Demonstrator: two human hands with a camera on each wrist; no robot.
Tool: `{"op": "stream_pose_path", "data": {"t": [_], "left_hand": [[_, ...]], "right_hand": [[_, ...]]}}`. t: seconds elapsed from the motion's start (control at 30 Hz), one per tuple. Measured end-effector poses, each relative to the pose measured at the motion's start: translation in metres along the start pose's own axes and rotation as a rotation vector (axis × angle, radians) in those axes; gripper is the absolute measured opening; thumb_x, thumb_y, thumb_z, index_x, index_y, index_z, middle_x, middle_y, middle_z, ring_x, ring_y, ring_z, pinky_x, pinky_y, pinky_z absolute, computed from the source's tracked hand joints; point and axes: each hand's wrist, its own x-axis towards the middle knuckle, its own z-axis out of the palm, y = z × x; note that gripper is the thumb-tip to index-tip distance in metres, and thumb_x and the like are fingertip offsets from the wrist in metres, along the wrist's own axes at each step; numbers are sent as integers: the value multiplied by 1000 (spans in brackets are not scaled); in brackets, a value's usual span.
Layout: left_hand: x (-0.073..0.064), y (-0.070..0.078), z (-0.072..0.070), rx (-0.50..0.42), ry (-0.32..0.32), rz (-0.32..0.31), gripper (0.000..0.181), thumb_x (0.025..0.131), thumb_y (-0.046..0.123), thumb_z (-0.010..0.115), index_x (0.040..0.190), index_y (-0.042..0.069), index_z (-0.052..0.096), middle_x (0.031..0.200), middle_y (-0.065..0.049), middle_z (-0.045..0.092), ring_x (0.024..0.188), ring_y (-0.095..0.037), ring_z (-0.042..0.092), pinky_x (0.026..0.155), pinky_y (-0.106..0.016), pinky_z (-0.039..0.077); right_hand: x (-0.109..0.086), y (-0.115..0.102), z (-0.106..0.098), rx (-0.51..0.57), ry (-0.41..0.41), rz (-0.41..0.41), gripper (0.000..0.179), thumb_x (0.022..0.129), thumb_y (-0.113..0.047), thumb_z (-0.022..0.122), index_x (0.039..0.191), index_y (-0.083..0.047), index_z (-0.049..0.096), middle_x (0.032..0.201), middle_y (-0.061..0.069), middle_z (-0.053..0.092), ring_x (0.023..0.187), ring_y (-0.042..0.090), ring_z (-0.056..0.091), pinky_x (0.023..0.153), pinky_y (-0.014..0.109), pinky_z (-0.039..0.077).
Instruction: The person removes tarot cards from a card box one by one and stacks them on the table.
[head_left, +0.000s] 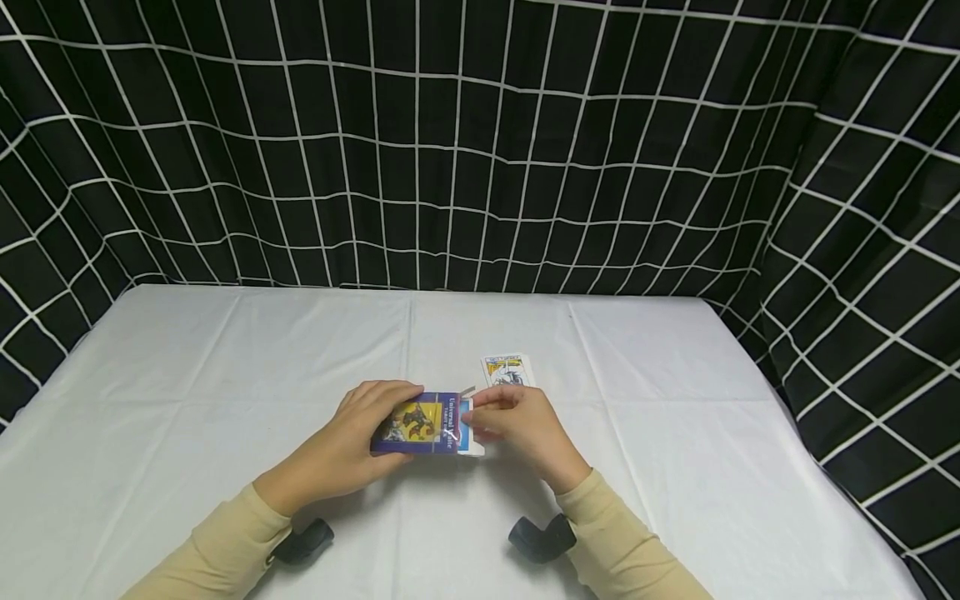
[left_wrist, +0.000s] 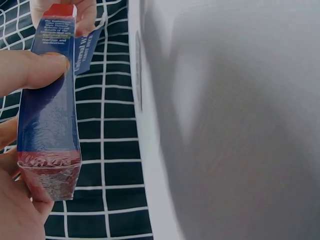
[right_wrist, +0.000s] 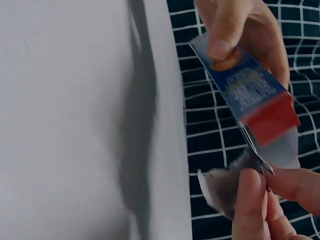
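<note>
A blue tarot card box (head_left: 416, 421) with a yellow picture is held above the table by my left hand (head_left: 348, 433). The left thumb (left_wrist: 42, 70) lies along the box's narrow blue side (left_wrist: 50, 117), with the other fingers around the opposite side. My right hand (head_left: 525, 425) is at the box's right end, where its thumb and fingers pinch an opened flap (right_wrist: 220, 187). That flap looks ragged at its edge. Beside it shows a red end panel (right_wrist: 272, 120). Just behind the right hand, a few illustrated cards (head_left: 506, 369) lie on the table, partly covered by the fingers.
A white cloth (head_left: 247, 358) with fold creases covers the table. Black curtains with a white grid (head_left: 450, 150) hang behind and along both sides. Dark wrist-mounted devices (head_left: 543, 537) stick out beneath both sleeves.
</note>
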Motion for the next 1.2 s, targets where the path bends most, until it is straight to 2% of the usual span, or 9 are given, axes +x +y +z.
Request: {"op": "stream_pose_path", "data": {"t": [0.2, 0.37, 0.53, 0.7, 1.2], "left_hand": [[0, -1, -2, 8, 18, 2, 73, 78, 14, 81, 142, 6, 48, 141, -10, 54, 130, -29, 47, 111, -54, 35], [0, -2, -3, 21, 29, 12, 72, 78, 15, 82, 141, 6, 48, 141, -10, 54, 130, -29, 47, 111, -53, 35], [0, -3, -5, 17, 39, 12, 72, 78, 14, 82, 141, 6, 48, 142, -10, 54, 130, -29, 47, 111, -52, 36], [1, -3, -6, 13, 43, 8, 72, 78, 14, 82, 142, 5, 48, 142, -10, 54, 130, -29, 47, 111, -53, 35], [1, -4, -7, 12, 39, 10, 72, 79, 14, 81, 142, 4, 48, 142, -11, 53, 131, -29, 46, 112, -53, 35]], "right_hand": [[2, -5, -11, 29, -9, 30, 31, 81, 1, 72, 109, 13, 64, 85, 7, 69, 71, 9, 66, 69, 27, 60], [2, -8, -21, 1, -50, 13, 37, 83, 2, 71, 117, 14, 62, 94, 10, 72, 75, 8, 66, 71, 27, 60], [2, -12, -32, -45, -65, -9, 35, 83, -1, 72, 114, 13, 65, 98, 14, 72, 76, 10, 67, 73, 28, 61], [4, -14, -43, -85, -69, -3, 31, 83, -1, 72, 111, 10, 67, 94, 8, 71, 76, 10, 66, 73, 29, 61], [6, -18, -68, -105, -98, 9, 24, 88, -6, 69, 105, 11, 68, 82, -1, 70, 69, 9, 64, 69, 25, 60]]}}
